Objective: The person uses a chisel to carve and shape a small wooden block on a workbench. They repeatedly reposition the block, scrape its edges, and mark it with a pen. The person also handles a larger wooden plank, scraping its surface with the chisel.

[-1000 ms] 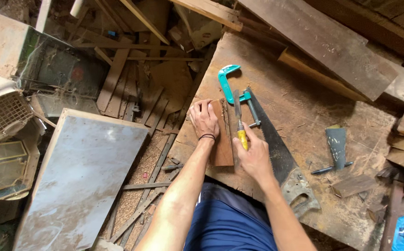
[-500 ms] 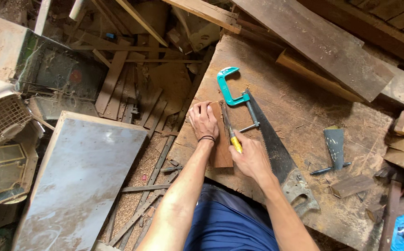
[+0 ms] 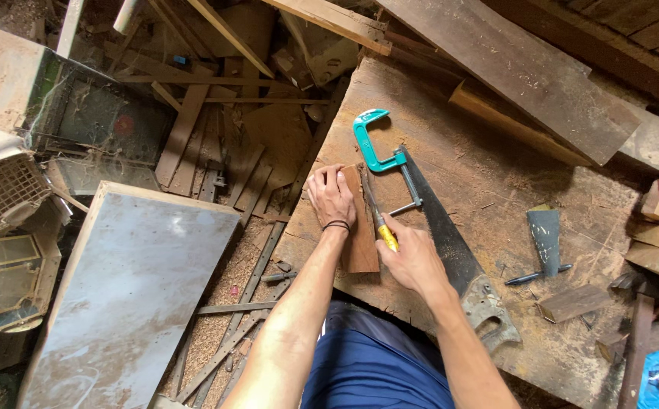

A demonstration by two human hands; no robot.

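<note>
Left hand (image 3: 330, 196) flat on the wood piece (image 3: 360, 235), lengthwise away from the bench (image 3: 496, 174) near edge; right hand (image 3: 413, 257) grips a chisel (image 3: 377, 223) along it; clamp (image 3: 379, 151) and saw (image 3: 451, 250) beside.

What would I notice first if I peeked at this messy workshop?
Probably the bright teal clamp near the middle of the workbench. Just below it, the left hand presses on a small wood block while the right hand holds a yellow-handled tool. A handsaw lies right of the hands.
</note>
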